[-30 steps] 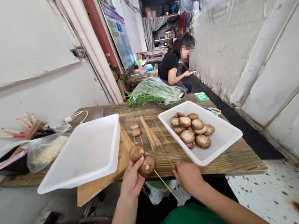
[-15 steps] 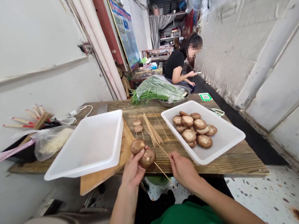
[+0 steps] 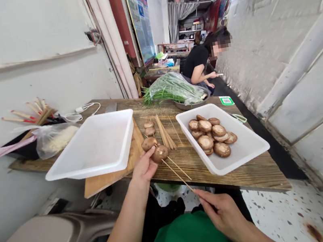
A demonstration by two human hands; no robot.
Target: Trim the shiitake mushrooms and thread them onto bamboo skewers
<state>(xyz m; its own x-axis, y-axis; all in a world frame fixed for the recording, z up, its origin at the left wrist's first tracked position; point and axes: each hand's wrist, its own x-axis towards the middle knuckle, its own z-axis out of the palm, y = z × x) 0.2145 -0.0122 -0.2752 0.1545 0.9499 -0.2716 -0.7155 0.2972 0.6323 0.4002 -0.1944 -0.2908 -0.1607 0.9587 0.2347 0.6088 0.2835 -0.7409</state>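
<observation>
Brown mushrooms (image 3: 154, 148), two of them threaded together, sit pinched in my left hand (image 3: 145, 167) over the near edge of the wooden table (image 3: 244, 177). One skewer (image 3: 181, 169) already sticks out of the nearer mushroom, slanting down towards me. I have the right hand (image 3: 225, 211) closed on a second skewer (image 3: 178, 175), its tip at that mushroom's edge; from here I cannot tell whether it has gone in. Just beyond lie a skewered pair (image 3: 150, 131) and, beside it, a bundle of sticks (image 3: 166, 136). On my right, a white tray (image 3: 248, 150) holds loose mushrooms (image 3: 222, 149); on my left, another tray (image 3: 91, 144) overlaps a wooden board (image 3: 106, 183).
</observation>
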